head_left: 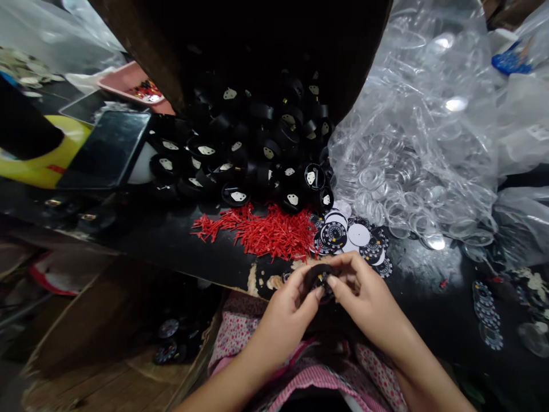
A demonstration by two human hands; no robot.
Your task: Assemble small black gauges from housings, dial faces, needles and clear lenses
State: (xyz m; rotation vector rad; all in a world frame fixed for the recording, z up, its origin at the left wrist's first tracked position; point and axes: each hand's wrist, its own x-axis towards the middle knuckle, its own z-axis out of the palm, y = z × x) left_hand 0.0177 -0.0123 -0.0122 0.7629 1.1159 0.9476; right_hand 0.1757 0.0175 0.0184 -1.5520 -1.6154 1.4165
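While the left fingers (318,292) and right fingers (333,281) are gripping a round black part (318,270), any uneven pressure is risking a slip between them.

Assembly workshop, black workbench (163,252) heaped with small parts (278,232)

Hands (318,297) around black gauge (319,277)

Both your forearms come up bare from the bottom edge, angled inward; your left hand (295,297) and right hand (358,283) meet low, right of centre, close together; fingers curled, backs of hands up and outward; both thumbs bent in, tips near each other, pinching inward against the fingers; wrists roughly straight; right fingers partly hidden behind the right thumb.
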